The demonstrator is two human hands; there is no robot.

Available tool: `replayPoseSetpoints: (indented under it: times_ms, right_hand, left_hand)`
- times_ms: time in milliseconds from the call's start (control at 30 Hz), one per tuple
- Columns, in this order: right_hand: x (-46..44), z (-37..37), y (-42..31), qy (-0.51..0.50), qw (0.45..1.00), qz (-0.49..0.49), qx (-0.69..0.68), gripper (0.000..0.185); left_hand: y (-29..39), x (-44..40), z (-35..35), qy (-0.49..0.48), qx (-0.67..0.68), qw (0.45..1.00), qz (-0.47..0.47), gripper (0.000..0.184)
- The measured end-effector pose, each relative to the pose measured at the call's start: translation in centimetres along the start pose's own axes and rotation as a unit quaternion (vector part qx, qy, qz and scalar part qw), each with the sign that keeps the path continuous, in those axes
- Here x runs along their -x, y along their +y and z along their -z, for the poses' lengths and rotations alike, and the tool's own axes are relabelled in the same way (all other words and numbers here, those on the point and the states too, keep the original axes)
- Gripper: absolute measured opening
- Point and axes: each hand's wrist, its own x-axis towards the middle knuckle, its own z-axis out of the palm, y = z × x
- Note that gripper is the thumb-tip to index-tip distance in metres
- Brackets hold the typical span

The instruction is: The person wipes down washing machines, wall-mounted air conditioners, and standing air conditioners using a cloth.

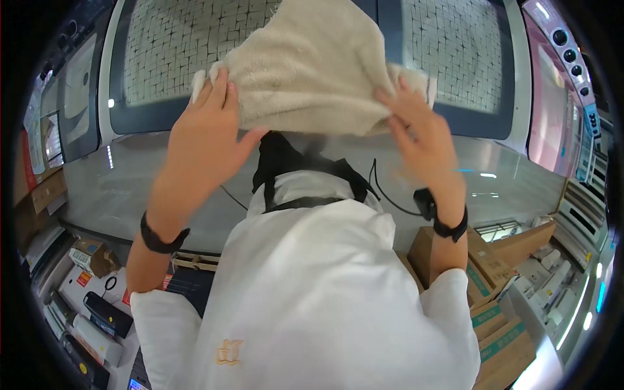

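A beige terry towel (312, 65) lies over the edges of the dark-framed lids in front of me, with folds in it and a loose flap at its right end. My left hand (205, 127) rests on the towel's left edge, its fingers stretched out and the thumb spread away. At the right end, my right hand (419, 127) touches the towel with its fingers apart, slightly blurred. Part of the towel's far end is cut off by the top of the view.
Under the towel are appliance lids with patterned glass panels (195, 45); another such panel (452, 52) is at the right. A pink appliance (562, 123) stands further right. Cardboard boxes (484, 266) lie low on the right. A black cable (390, 198) hangs near my waist.
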Motion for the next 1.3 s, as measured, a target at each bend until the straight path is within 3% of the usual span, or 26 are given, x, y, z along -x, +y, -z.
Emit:
replayPoseSetpoints:
  times_ms: [33,167,233,367,500,667,733,767,833,933,1067,1300]
  right_hand:
    - [-0.5,0.1,1.1,-0.002,0.999,-0.012,-0.046,0.046]
    - [-3.1,-2.6,0.8,0.125,0.991,0.016,0.046,0.047]
    - [-3.0,-4.1,-0.3,0.157,0.979,-0.002,0.134,0.047]
    - [3.7,-3.7,-0.3,0.158,0.983,-0.006,0.097,0.045]
    - [6.1,-0.9,5.4,0.202,0.972,-0.041,0.111,0.039]
    - [-0.4,-1.3,6.0,0.259,0.953,-0.146,0.068,0.031]
    - [-2.8,-3.6,5.4,0.228,0.947,-0.136,0.179,0.032]
    - [-2.2,-3.5,5.3,0.260,0.948,-0.103,0.154,0.033]
    - [-0.8,-3.2,4.5,0.320,0.941,-0.030,0.102,0.034]
    - [3.4,-3.0,4.9,0.299,0.948,0.000,0.105,0.037]
    - [6.2,-2.9,4.9,0.291,0.952,-0.027,0.087,0.031]
    - [2.5,-4.5,2.4,0.309,0.942,-0.051,0.122,0.022]
  left_hand:
    - [1.3,-0.6,-0.2,0.004,-0.011,1.000,0.022,0.075]
    - [6.1,-5.0,1.5,-0.072,0.005,0.991,0.114,0.078]
    - [7.9,-5.7,0.6,-0.021,0.003,0.996,0.088,0.081]
    - [11.0,-3.1,-4.2,0.168,0.008,0.984,-0.061,0.090]
    - [12.2,-3.0,-3.7,0.129,-0.023,0.990,-0.057,0.090]
    - [15.7,-8.3,-3.2,0.154,0.002,0.983,-0.104,0.074]
    - [16.7,-9.3,-3.3,0.111,0.047,0.984,-0.129,0.065]
    - [17.0,-9.7,-3.2,0.088,0.066,0.984,-0.142,0.061]
    - [17.0,-8.3,-4.1,0.134,0.078,0.972,-0.179,0.058]
    - [15.4,-4.9,-4.2,0.127,0.092,0.970,-0.187,0.055]
    - [14.4,-3.0,-4.3,0.121,0.097,0.974,-0.163,0.054]
    - [15.9,-6.2,-5.3,0.164,0.075,0.976,-0.121,0.050]
